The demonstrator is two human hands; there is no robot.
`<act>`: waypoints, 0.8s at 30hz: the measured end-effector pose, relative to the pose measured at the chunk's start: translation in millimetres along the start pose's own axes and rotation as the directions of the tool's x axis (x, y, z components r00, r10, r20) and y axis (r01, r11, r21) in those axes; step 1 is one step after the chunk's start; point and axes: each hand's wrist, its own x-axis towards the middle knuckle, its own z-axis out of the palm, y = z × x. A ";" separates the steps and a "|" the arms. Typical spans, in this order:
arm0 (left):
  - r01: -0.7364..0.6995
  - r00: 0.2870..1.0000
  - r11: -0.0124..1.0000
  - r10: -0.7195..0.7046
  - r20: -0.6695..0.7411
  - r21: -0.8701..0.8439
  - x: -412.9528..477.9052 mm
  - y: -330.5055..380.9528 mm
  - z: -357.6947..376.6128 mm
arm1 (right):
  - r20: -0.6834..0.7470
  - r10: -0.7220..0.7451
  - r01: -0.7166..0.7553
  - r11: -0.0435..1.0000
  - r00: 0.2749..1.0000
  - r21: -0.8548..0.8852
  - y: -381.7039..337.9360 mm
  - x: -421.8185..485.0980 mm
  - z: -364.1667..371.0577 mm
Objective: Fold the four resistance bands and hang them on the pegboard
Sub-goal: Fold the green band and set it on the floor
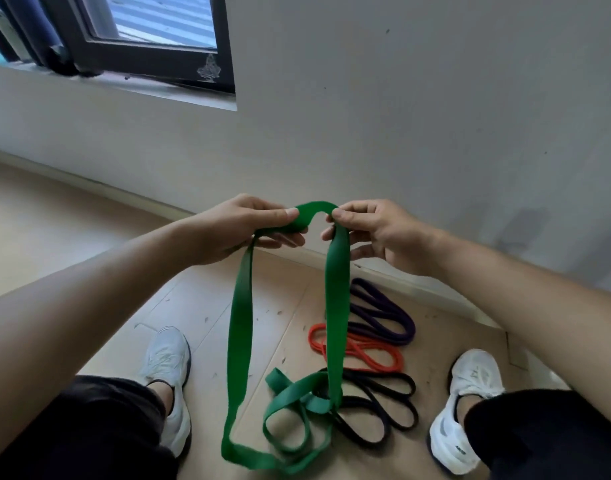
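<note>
Shoes [470,393] — purple band [406,332], orange band [373,348], black band [376,375]

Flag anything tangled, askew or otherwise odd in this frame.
The green band, pinched at its top by the left hand and right hand, ends in a twisted tangle of loops on the floor, overlapping the black band. Small dark flecks litter the boards.

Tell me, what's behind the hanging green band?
The purple band, orange band and black band lie on the floor behind the green band, which hides parts of the orange and black.
</note>
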 end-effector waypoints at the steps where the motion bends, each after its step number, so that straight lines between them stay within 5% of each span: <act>1: -0.009 1.000 1.000 0.009 -0.018 -0.007 0.3 1.9 -0.4 | -0.001 -0.011 0.011 1.000 1.000 0.003 -1.9 1.0 0.0; 14: -0.051 0.992 0.994 0.040 -0.116 -0.094 -9.4 12.3 0.2 | 0.013 0.017 -0.016 0.997 1.000 -0.073 -5.1 0.4 10.3; 20: -0.090 0.995 0.994 0.087 -0.041 -0.061 -14.3 10.4 -2.8 | 0.055 0.018 -0.012 0.994 0.998 -0.108 -6.2 -2.0 17.5; 24: -0.175 0.975 0.981 0.160 -0.156 -0.085 -13.2 13.3 2.0 | 0.097 -0.002 0.010 0.996 0.995 -0.087 -2.6 0.8 20.4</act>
